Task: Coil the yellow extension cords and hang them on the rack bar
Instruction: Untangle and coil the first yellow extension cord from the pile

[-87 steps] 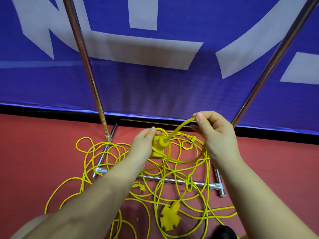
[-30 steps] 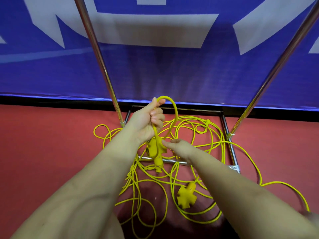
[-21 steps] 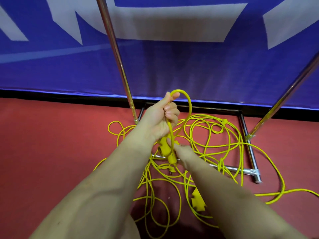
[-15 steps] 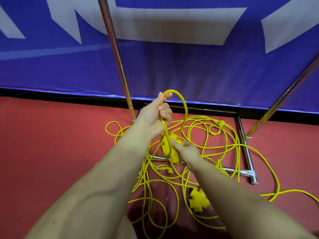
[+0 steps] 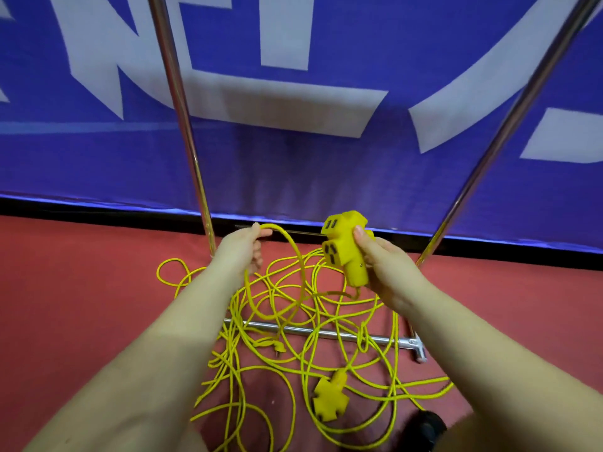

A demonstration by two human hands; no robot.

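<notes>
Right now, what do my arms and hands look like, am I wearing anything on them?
Both forearms are bare as far as the head view shows: no sleeves, gloves, watch or bracelets. The left hand and the right hand show no rings on the fingers in view, and the one nail clearly in view, on the right hand, is short and unpainted. Nothing is marked or taped on either arm.

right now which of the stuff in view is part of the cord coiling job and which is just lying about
Part of the job:
- socket block, gripped by the right hand
- cord loop, pinched by the left hand
- tangled yellow cords on the floor
- second socket block on the floor
- rack uprights

Just lying about:
- blue banner
- dark object at the bottom edge
</notes>
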